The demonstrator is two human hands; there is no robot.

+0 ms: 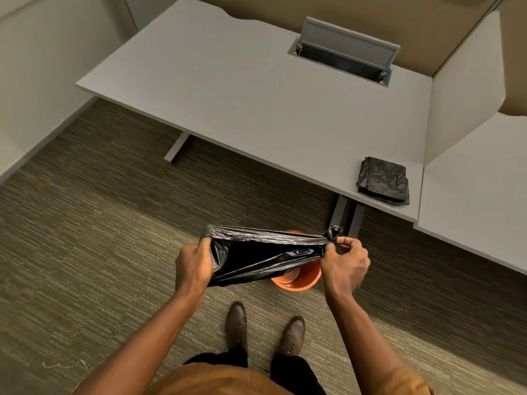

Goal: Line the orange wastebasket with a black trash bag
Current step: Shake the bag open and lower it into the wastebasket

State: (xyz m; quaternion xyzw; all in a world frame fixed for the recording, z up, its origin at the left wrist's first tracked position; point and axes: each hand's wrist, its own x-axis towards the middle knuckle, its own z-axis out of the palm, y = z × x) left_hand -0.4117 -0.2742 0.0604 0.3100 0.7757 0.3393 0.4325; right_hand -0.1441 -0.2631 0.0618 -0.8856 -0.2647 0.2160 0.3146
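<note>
Both shoes stood just behind the orange wastebasket | left hand and right hand each gripped the black trash bag, stretching its mouth above the wastebasket to fit it | spare folded bags waited on the table beyond.

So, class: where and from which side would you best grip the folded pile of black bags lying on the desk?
Pinch the folded bags at their near edge, coming from the desk's front: the pile lies flat near that edge, beside the divider panel.
</note>
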